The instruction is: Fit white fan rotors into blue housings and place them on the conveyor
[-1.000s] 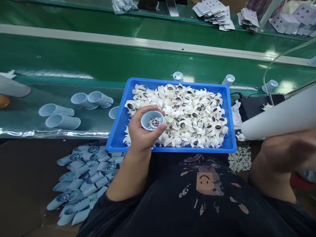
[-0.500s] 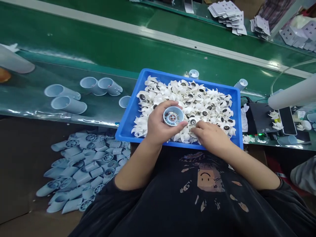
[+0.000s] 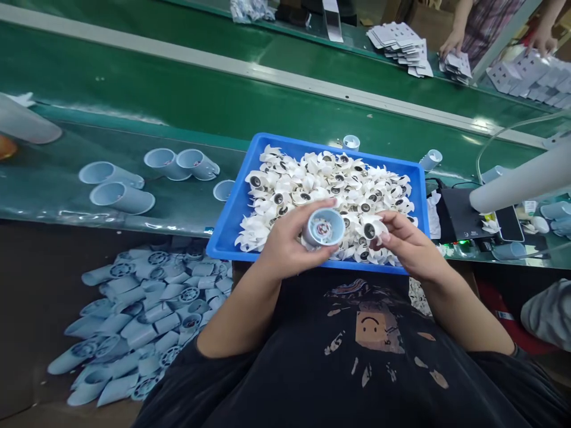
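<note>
My left hand (image 3: 292, 241) is wrapped round a light-blue plastic tube (image 3: 325, 227), its round mouth facing up at me with a motor part visible inside. In my right hand (image 3: 408, 241) a white fan impeller (image 3: 373, 230) is pinched between thumb and fingers, its dark hub turned towards the tube. The two parts are apart, side by side. Both hands are above the near side of a blue tray (image 3: 231, 219), which is heaped with white fan impellers (image 3: 307, 172).
Several light-blue tubes (image 3: 122, 198) lie or stand left of the tray. A pile of blue housings (image 3: 156, 315) lies lower left. To the right are a black box (image 3: 459, 211) and a white cylinder (image 3: 521, 175). Across the green belt (image 3: 178, 77), another person's hand (image 3: 452, 41) touches stacked cards (image 3: 455, 64).
My right hand has come up out of the heap, a fan impeller now in its fingers. The tube in my left hand has shifted slightly right and down. Another person's hands have appeared at upper right.
</note>
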A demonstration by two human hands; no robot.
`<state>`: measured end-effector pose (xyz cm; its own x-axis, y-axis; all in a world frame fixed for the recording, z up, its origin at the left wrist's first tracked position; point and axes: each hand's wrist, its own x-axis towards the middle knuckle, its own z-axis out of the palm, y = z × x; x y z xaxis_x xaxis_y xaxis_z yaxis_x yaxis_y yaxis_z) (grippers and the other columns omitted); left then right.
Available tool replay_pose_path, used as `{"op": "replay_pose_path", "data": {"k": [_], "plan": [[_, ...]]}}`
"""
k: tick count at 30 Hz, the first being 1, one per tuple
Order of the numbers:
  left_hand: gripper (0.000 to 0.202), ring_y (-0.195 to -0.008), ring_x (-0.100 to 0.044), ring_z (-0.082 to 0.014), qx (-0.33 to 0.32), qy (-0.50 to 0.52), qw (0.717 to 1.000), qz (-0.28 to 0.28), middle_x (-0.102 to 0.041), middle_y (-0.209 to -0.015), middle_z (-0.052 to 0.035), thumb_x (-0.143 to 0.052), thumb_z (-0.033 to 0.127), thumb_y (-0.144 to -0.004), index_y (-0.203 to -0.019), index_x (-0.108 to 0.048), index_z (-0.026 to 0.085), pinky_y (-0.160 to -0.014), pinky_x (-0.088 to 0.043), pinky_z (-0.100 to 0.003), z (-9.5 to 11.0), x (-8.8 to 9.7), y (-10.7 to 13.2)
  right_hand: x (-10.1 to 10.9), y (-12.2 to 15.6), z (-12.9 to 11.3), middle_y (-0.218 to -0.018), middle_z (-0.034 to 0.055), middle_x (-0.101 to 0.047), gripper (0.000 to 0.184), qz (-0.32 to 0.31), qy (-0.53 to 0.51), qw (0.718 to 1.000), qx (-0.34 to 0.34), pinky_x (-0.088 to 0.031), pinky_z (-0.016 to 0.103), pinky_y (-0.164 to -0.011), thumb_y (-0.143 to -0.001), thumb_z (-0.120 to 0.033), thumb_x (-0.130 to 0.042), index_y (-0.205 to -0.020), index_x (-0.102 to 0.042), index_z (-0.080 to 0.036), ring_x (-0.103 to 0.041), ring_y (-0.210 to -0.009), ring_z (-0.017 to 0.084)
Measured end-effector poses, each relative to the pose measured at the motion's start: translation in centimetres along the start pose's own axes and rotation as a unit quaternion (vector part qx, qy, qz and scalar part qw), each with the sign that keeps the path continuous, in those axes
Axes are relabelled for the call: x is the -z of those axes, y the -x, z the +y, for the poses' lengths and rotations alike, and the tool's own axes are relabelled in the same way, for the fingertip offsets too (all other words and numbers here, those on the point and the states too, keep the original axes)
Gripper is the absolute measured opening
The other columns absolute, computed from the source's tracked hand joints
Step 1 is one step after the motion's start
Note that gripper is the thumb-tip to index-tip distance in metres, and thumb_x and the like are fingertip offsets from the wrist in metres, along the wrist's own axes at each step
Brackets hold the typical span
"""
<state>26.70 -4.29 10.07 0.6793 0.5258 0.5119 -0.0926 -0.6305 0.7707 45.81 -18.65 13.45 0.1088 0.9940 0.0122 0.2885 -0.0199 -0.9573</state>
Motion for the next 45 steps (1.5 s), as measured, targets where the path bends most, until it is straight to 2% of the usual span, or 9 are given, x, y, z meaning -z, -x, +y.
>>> {"op": "replay_pose_path", "data": {"k": [7, 10, 13, 22, 29, 32, 36, 39, 45], "plan": [[0.051, -0.106, -0.066, -0.0285, -0.051, -0.127, 0.985, -0.107, -0.069, -0.116, -0.0122, -0.070, 0.043, -0.080, -0.122, -0.054, 0.019, -0.092, -0.053, -0.043, 2.7, -1.1, 0.0, -0.3, 0.9, -0.4, -0.090, 0.0020, -0.062, 0.030, 0.021, -0.085, 0.996, -0.006, -0.053, 0.029, -0.068, -0.093, -0.046, -0.054, -0.113, -0.051, -0.024, -0.060, -0.073, 0.013], [0.045, -0.104, -0.067, -0.0273, -0.081, -0.155, 0.979, -0.104, -0.070, -0.113, -0.0121, -0.066, 0.043, -0.085, -0.121, -0.054, 0.019, -0.091, -0.054, -0.042, 3.0, -1.6, -0.3, -0.7, 1.1, -1.8, -0.099, 0.0053, -0.062, 0.019, 0.051, 0.104, 0.990, 0.081, -0.050, 0.032, -0.075, -0.091, -0.030, -0.060, -0.108, -0.061, -0.023, -0.059, -0.085, 0.016], [0.038, -0.101, -0.068, -0.0253, -0.132, -0.178, 0.971, -0.086, -0.071, -0.110, -0.0113, -0.060, 0.035, -0.089, -0.123, -0.052, 0.019, -0.091, -0.054, -0.042, 3.3, -2.2, -0.3, -0.8, 1.0, -2.8, -0.091, 0.0058, -0.059, 0.011, 0.067, 0.299, 0.936, 0.174, -0.047, 0.034, -0.074, -0.091, -0.025, -0.062, -0.097, -0.070, -0.021, -0.055, -0.085, 0.019], [0.037, -0.097, -0.069, -0.0231, -0.150, -0.193, 0.970, -0.005, -0.072, -0.103, -0.0090, -0.061, 0.027, -0.087, -0.123, -0.052, 0.020, -0.092, -0.055, -0.040, 3.9, -3.8, 0.3, -1.0, -0.5, -2.0, -0.078, 0.0005, -0.047, 0.007, 0.055, 0.279, 0.941, 0.183, -0.040, 0.028, -0.064, -0.084, -0.029, -0.074, -0.086, -0.075, -0.023, -0.048, -0.072, 0.014], [0.053, -0.111, -0.062, -0.0266, -0.041, -0.179, 0.983, -0.014, -0.065, -0.120, -0.0091, -0.073, 0.049, -0.079, -0.124, -0.057, 0.025, -0.096, -0.053, -0.042, 1.9, 0.9, -0.5, 2.5, 3.3, -2.6, -0.075, 0.0026, -0.050, 0.035, 0.058, 0.168, 0.962, 0.206, -0.045, 0.028, -0.060, -0.096, -0.041, -0.055, -0.073, -0.073, -0.022, -0.054, -0.069, 0.014], [0.053, -0.110, -0.060, -0.0293, -0.004, -0.237, 0.972, 0.007, -0.060, -0.114, -0.0072, -0.076, 0.055, -0.071, -0.115, -0.063, 0.027, -0.097, -0.051, -0.048, -1.4, 4.8, -3.3, 3.6, 5.3, -1.5, -0.080, 0.0049, -0.057, 0.027, 0.112, 0.153, 0.966, 0.174, -0.051, 0.028, -0.062, -0.095, -0.039, -0.056, -0.083, -0.075, -0.025, -0.060, -0.074, 0.016], [0.059, -0.097, -0.063, -0.0248, 0.188, -0.299, 0.933, 0.072, -0.059, -0.108, -0.0069, -0.069, 0.037, -0.079, -0.131, -0.046, 0.023, -0.087, -0.054, -0.042, -6.3, 8.1, -10.9, 3.2, 6.0, 0.6, -0.082, 0.0054, -0.061, 0.020, 0.162, 0.141, 0.964, 0.158, -0.054, 0.026, -0.065, -0.093, -0.034, -0.060, -0.082, -0.075, -0.026, -0.063, -0.077, 0.017], [0.068, -0.111, -0.060, -0.0228, 0.278, -0.358, 0.890, 0.050, -0.055, -0.126, -0.0112, -0.063, 0.026, -0.085, -0.143, -0.029, 0.018, -0.097, -0.050, -0.035, -8.9, 7.8, -16.6, 2.3, 5.5, 1.0, -0.081, 0.0041, -0.061, 0.016, 0.172, 0.126, 0.962, 0.168, -0.055, 0.025, -0.066, -0.092, -0.030, -0.060, -0.084, -0.073, -0.027, -0.064, -0.075, 0.016], [0.035, -0.106, -0.062, -0.0231, 0.299, -0.394, 0.863, -0.104, -0.060, -0.123, -0.0100, -0.061, 0.035, -0.093, -0.122, -0.057, 0.016, -0.089, -0.055, -0.044, -11.7, 4.2, -20.7, 1.2, 5.7, 0.4, -0.097, 0.0058, -0.062, 0.011, 0.197, 0.186, 0.945, 0.186, -0.058, 0.028, -0.072, -0.089, -0.025, -0.061, -0.087, -0.071, -0.027, -0.066, -0.085, 0.018]]}}
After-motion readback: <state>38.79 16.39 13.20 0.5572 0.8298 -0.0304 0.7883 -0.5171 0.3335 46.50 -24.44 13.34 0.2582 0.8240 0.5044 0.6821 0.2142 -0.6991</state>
